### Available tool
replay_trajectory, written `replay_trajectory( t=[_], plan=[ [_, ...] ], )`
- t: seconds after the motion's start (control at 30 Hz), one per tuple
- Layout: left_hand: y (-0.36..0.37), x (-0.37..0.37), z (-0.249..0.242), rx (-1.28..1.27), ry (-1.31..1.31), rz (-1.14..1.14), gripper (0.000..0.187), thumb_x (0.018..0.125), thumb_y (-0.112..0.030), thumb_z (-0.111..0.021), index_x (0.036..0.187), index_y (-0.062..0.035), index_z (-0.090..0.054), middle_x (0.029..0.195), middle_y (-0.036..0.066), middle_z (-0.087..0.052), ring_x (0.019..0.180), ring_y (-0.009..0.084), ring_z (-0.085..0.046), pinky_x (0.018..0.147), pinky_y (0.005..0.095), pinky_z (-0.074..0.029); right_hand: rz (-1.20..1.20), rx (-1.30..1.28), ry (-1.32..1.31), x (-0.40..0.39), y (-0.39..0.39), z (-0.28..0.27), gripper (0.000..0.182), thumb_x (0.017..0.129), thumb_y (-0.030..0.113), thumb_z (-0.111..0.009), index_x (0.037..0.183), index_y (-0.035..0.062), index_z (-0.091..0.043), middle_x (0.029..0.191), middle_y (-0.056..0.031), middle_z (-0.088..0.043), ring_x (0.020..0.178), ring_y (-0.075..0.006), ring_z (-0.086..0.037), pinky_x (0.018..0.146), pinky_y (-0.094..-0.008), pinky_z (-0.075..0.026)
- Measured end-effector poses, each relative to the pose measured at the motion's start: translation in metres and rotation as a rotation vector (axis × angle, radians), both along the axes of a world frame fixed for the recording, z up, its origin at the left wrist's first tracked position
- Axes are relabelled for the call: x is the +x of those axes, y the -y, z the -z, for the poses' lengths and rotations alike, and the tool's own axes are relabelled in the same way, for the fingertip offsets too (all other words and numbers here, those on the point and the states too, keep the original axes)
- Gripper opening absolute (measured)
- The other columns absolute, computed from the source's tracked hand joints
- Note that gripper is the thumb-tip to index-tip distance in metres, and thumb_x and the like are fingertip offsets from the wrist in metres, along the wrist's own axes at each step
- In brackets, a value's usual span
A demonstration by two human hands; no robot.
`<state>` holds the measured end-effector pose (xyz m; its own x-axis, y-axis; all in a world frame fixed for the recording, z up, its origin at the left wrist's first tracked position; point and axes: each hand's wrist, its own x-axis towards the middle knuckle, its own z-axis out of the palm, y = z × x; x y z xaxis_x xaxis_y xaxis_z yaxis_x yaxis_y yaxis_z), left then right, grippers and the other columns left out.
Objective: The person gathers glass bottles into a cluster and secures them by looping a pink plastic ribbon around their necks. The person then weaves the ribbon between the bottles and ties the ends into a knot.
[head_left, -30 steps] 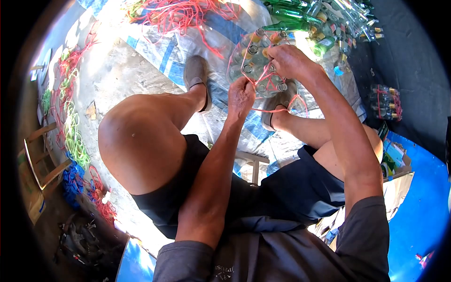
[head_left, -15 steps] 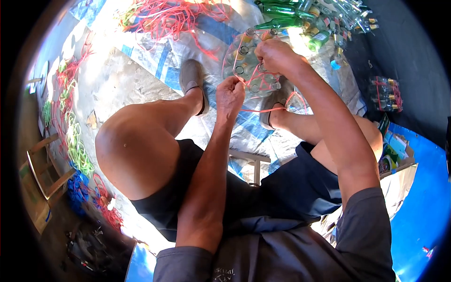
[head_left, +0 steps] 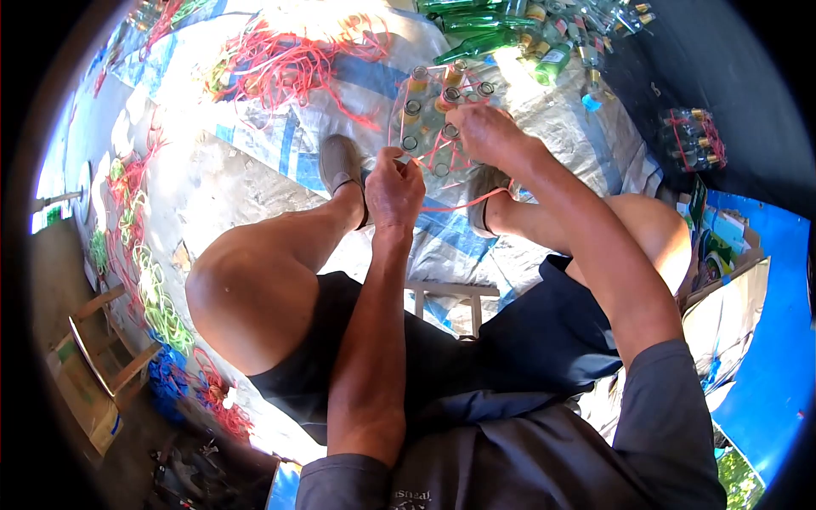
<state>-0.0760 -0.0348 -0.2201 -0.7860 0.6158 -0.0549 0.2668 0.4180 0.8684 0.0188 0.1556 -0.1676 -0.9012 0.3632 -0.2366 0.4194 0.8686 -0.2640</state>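
Note:
A bundle of clear glass bottles [head_left: 412, 119] stands upright between my feet, with pink plastic strap [head_left: 463, 204] wound around and across the necks. My left hand [head_left: 397, 189] is closed at the bundle's near left side, pinching the strap. A loose length trails from it to the right, past my right shoe. My right hand [head_left: 483, 132] reaches over the right part of the bundle, its fingers bent down among the bottle necks. Its fingertips are partly hidden, and I cannot make out what they pinch. Several bottle mouths show around the hands.
Green bottles [head_left: 484, 42] and more clear bottles lie at the back right. A pile of pink straps [head_left: 280, 64] lies at the back left. A strapped bottle bundle [head_left: 695, 140] sits at far right, above a cardboard box [head_left: 727, 293]. Coloured straps [head_left: 157, 297] line the left.
The view has shifted a little. My right hand has moved slightly nearer over the bundle, uncovering a bottle mouth at its far right. My left hand keeps its pinch on the strap.

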Motion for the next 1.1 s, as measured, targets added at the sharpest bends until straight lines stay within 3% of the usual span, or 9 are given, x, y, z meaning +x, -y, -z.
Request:
replay_trajectory(
  t=[0.1, 0.2, 0.3, 0.33, 0.43, 0.53, 0.63, 0.87, 1.1],
  plan=[
    [-0.001, -0.004, -0.008, -0.045, -0.031, 0.057, 0.035, 0.089, -0.015, -0.069, 0.123, -0.0061, -0.064, 0.075, 0.016, -0.070, 0.072, 0.0371, -0.071, 0.067, 0.0468, -0.054, 0.134, 0.017, -0.117, 0.020, 0.017, -0.004, 0.013, 0.090, 0.006, -0.062, 0.102, 0.0044, -0.066, 0.112, -0.0211, -0.061, 0.095, -0.0439, -0.068, 0.083, -0.0524, -0.056],
    [-0.002, -0.008, -0.013, -0.063, -0.100, 0.130, 0.038, 0.089, -0.015, -0.069, 0.126, -0.0069, -0.064, 0.074, 0.015, -0.070, 0.071, 0.0383, -0.070, 0.066, 0.0494, -0.054, 0.201, 0.051, -0.206, 0.039, 0.031, -0.001, 0.010, 0.088, 0.013, -0.067, 0.092, 0.0041, -0.064, 0.104, -0.0208, -0.061, 0.093, -0.0410, -0.071, 0.079, -0.0457, -0.060],
    [-0.004, -0.016, -0.014, -0.064, -0.178, 0.182, 0.039, 0.089, -0.016, -0.067, 0.127, -0.0069, -0.066, 0.075, 0.016, -0.070, 0.072, 0.0389, -0.070, 0.067, 0.0505, -0.054, 0.254, 0.155, -0.022, 0.044, 0.056, -0.024, 0.011, 0.090, 0.016, -0.067, 0.094, 0.0064, -0.064, 0.105, -0.0216, -0.061, 0.088, -0.0398, -0.072, 0.073, -0.0462, -0.060],
    [-0.004, -0.018, -0.014, -0.063, -0.204, 0.194, 0.040, 0.089, -0.017, -0.067, 0.127, -0.0068, -0.066, 0.075, 0.016, -0.070, 0.072, 0.0391, -0.070, 0.067, 0.0507, -0.054, 0.265, 0.150, -0.095, 0.049, 0.063, -0.024, 0.013, 0.089, 0.017, -0.068, 0.097, 0.0077, -0.063, 0.108, -0.0197, -0.062, 0.086, -0.0390, -0.072, 0.069, -0.0495, -0.059],
    [-0.006, -0.025, -0.017, -0.093, -0.240, 0.230, 0.039, 0.086, -0.014, -0.070, 0.124, -0.0047, -0.070, 0.072, 0.016, -0.067, 0.064, 0.0320, -0.068, 0.064, 0.0412, -0.053, 0.304, 0.111, -0.169, 0.055, 0.072, -0.016, 0.012, 0.090, 0.014, -0.067, 0.100, 0.0081, -0.063, 0.106, -0.0196, -0.064, 0.087, -0.0399, -0.072, 0.071, -0.0507, -0.059],
    [-0.008, -0.034, -0.020, -0.095, -0.258, 0.298, 0.038, 0.086, -0.016, -0.071, 0.122, -0.0047, -0.071, 0.072, 0.018, -0.068, 0.065, 0.0334, -0.068, 0.064, 0.0417, -0.053, 0.308, 0.071, -0.211, 0.061, 0.067, -0.002, 0.014, 0.090, 0.010, -0.065, 0.103, 0.0081, -0.062, 0.104, -0.0203, -0.068, 0.089, -0.0405, -0.072, 0.072, -0.0518, -0.059],
    [-0.010, -0.041, -0.026, -0.140, -0.268, 0.376, 0.035, 0.087, -0.016, -0.066, 0.120, -0.0059, -0.071, 0.084, 0.020, -0.072, 0.082, 0.0412, -0.071, 0.073, 0.0509, -0.056, 0.398, -0.060, -0.081, 0.064, 0.061, 0.009, 0.029, 0.090, 0.021, -0.070, 0.116, 0.0104, -0.063, 0.109, -0.0210, -0.070, 0.100, -0.0420, -0.069, 0.083, -0.0545, -0.054],
    [-0.013, -0.047, -0.035, -0.230, -0.352, 0.459, 0.035, 0.090, -0.020, -0.067, 0.122, -0.0057, -0.070, 0.090, 0.022, -0.073, 0.087, 0.0431, -0.071, 0.076, 0.0508, -0.056, 0.427, -0.126, -0.178, 0.065, 0.064, 0.018, 0.029, 0.091, 0.018, -0.070, 0.117, 0.0081, -0.063, 0.107, -0.0222, -0.070, 0.099, -0.0445, -0.068, 0.083, -0.0535, -0.054],
    [-0.013, -0.051, -0.034, -0.241, -0.265, 0.516, 0.038, 0.090, -0.019, -0.069, 0.126, -0.0068, -0.069, 0.091, 0.024, -0.072, 0.089, 0.0442, -0.071, 0.077, 0.0509, -0.056, 0.409, -0.154, -0.260, 0.068, 0.059, 0.029, 0.026, 0.091, 0.017, -0.070, 0.114, 0.0062, -0.064, 0.102, -0.0228, -0.070, 0.099, -0.0438, -0.068, 0.082, -0.0524, -0.054]
  ],
)
